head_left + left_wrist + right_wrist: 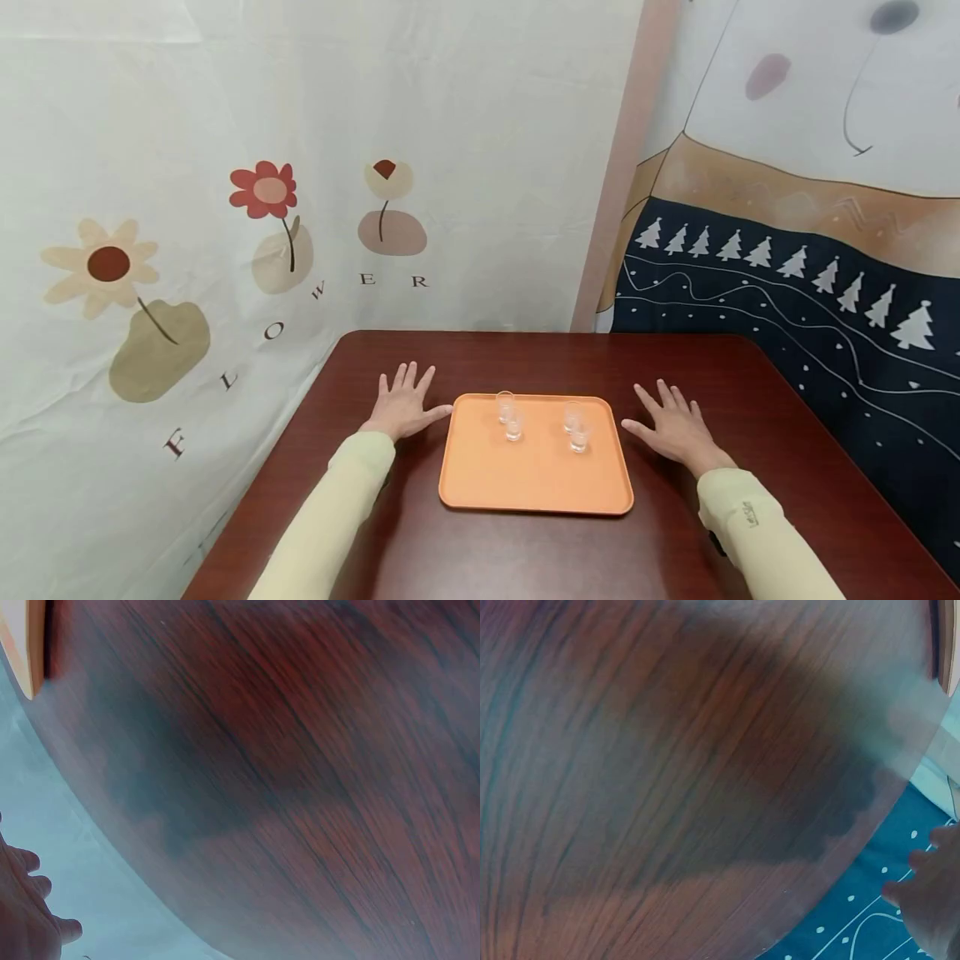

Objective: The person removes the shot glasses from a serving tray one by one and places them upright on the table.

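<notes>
Currently left hand [402,407] and right hand [675,427] lie flat, fingers spread, on worktop [525,550] flanking orange tray [525,475]; four small glasses [513,423] likely fragile, slippery; tray best gripped by side rims.

Bright, even, soft lighting in the head view, sharp at centre, wide-angle bending toward the edges. Faint sheen on the table [525,358]; weak shadows under the tray [536,467]. Both wrist views blurred and close, wood grain smeared, bluish cast. Dark blotches there, probably hand shadows.
</notes>
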Motion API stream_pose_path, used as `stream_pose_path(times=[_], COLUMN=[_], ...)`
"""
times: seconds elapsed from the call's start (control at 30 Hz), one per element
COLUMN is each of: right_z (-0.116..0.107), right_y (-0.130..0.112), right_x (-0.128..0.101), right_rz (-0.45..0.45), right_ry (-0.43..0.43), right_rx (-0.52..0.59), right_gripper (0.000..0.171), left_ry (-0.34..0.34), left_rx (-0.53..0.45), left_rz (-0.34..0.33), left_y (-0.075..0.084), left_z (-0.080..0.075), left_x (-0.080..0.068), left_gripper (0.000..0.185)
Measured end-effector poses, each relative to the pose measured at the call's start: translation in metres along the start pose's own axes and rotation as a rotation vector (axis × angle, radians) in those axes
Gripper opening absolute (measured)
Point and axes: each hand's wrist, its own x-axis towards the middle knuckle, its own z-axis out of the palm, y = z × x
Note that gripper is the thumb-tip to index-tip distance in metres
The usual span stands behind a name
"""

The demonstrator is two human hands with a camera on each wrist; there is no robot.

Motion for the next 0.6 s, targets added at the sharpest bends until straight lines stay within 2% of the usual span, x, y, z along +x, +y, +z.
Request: stream_pose_path(times=[0.3,0.6], right_z=[0.005,0.011], right_y=[-0.011,-0.014], right_x=[0.003,0.002], right_rz=[-0.09,-0.117], right_ry=[-0.029,-0.067], right_rx=[0.029,0.04], right_gripper=[0.081,0.079], left_ry=[-0.007,-0.022], left_rx=[-0.036,-0.049], left_rz=[0.016,0.053], left_y=[0.009,0.019], left_z=[0.0,0.002], left_x=[-0.001,0.001], left_gripper=[0.091,0.09])
